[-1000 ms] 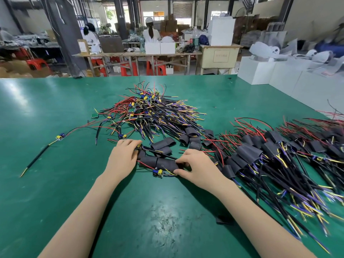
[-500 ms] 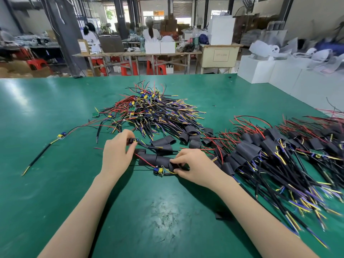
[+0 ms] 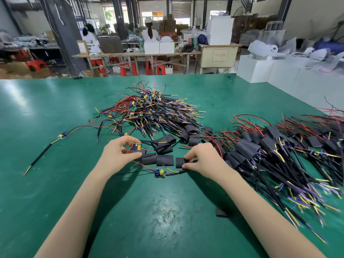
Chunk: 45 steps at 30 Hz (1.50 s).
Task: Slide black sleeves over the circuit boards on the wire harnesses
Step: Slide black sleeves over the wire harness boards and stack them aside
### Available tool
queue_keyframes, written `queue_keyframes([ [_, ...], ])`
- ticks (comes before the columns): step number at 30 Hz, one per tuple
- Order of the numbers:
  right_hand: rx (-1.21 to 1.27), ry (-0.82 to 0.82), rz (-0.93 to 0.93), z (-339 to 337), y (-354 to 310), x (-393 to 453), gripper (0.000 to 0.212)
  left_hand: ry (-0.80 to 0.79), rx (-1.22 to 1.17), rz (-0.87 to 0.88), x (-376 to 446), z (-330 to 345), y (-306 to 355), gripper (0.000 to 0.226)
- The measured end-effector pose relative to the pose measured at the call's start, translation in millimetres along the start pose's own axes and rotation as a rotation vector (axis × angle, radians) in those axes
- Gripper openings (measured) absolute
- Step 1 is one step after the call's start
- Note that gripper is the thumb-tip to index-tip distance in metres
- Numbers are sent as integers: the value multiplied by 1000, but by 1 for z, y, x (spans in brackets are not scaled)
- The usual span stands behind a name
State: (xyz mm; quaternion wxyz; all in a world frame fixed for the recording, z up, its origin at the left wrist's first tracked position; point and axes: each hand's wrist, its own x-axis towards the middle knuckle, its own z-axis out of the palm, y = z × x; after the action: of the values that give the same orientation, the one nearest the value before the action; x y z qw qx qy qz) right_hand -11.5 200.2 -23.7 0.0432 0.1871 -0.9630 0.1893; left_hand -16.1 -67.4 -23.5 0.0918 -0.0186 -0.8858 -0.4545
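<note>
Two hands work over loose sleeves and wired boards on a green table.

Nearest, a bare board [image 3: 160, 173] lies on the table [image 3: 46, 146] just in front of both hands. The right hand [image 3: 202, 161] pinches a black sleeve [image 3: 180, 162]; the left hand [image 3: 119, 155] pinches a small circuit board [image 3: 136, 146]. Sleeved harnesses [image 3: 270, 151] spread toward the right edge. An unsleeved pile [image 3: 149, 110] lies toward the far edge.
</note>
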Motion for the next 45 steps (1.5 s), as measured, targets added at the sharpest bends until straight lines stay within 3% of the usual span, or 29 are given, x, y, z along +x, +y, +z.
queue_keyframes([
  [2, 55, -18, -15, -4, 3, -1, 22, 10, 10, 25, 0, 1, 0, 27],
  [6, -17, 9, -93, -2, 5, 2, 31, 81, -33, 112, 2, 4, 0, 21],
  [9, -122, -10, -189, -3, 7, 5, 31, 77, -172, 104, 3, 2, -1, 23],
  [13, -48, -30, -253, -6, 7, 3, 27, 60, -279, 61, 3, 5, -2, 19],
  [20, -45, 86, -238, -2, 16, 1, 25, 129, -620, 34, 0, 3, 6, 13],
  [23, 11, 140, -206, -7, 23, -3, 21, 108, -726, 41, -2, 2, 11, 24],
  [31, 270, 457, -106, -20, 37, -8, 21, 53, -865, 66, -6, 4, 16, 18],
  [45, 250, 496, -96, -17, 45, -8, 22, 24, -988, 69, -4, -2, 15, 16],
])
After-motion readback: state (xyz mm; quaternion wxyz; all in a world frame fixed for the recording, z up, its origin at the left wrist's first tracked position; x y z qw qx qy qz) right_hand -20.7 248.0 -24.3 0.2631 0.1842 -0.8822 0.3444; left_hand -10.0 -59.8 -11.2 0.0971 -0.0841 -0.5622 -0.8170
